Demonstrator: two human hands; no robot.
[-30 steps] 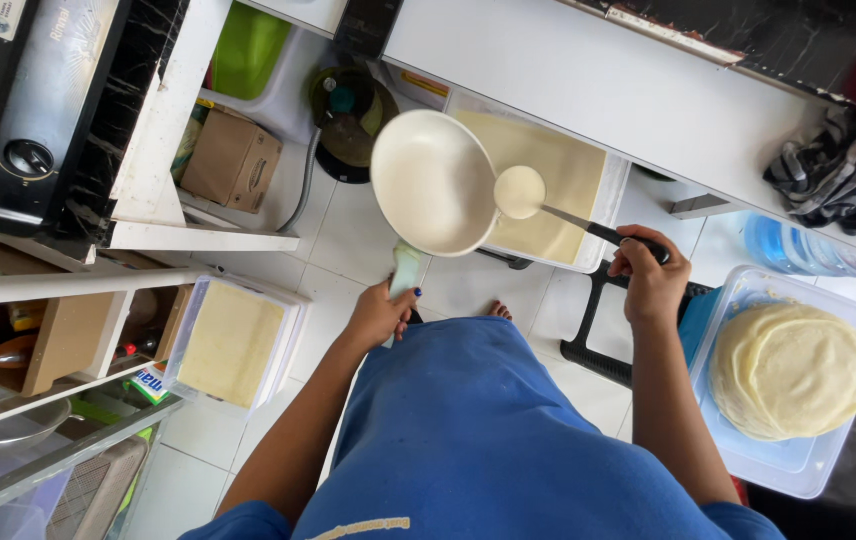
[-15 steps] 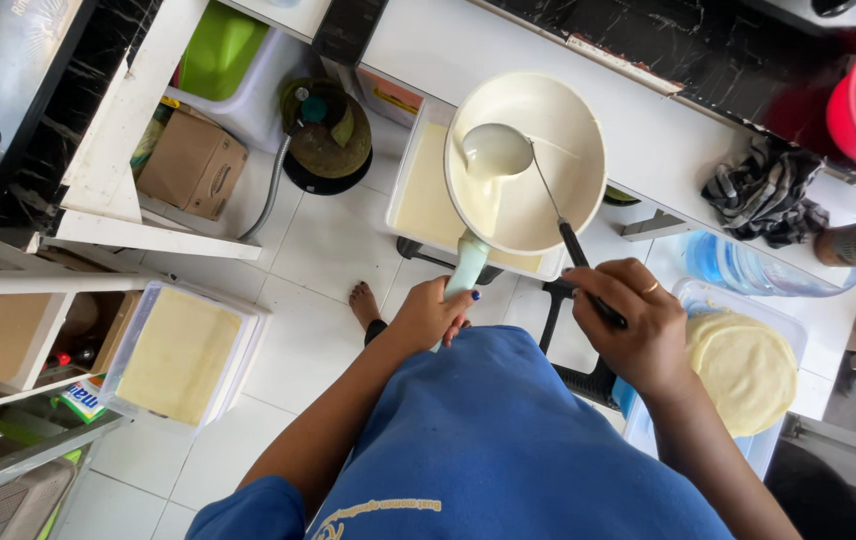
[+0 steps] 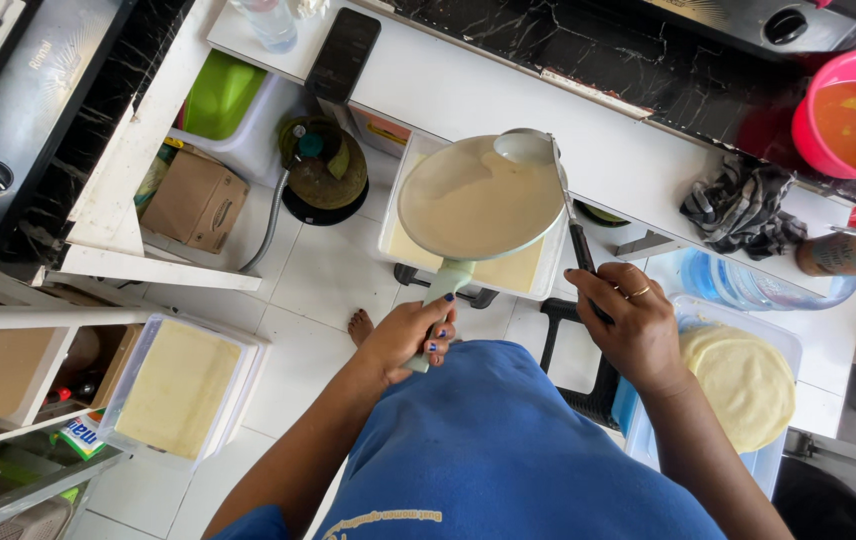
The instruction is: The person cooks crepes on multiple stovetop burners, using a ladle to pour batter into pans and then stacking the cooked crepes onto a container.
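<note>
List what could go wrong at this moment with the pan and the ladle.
The pan, coated with pale batter, is held by its handle in the left hand alone, above a tub of batter; a tilt could spill batter onto the floor. The ladle in the right hand rests at the pan's rim and might drip outside it.

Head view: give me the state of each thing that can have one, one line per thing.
Pan: held level over the batter tub, coated with pale batter.
Ladle: bowl at the pan's far rim.
Left hand: gripped on the pan handle.
Right hand: gripped on the ladle handle.
Batter tub: open, filled.
Clear box: open, holds stacked crepes.
Pink bowl: holds orange liquid.
Phone: screen dark.
</note>
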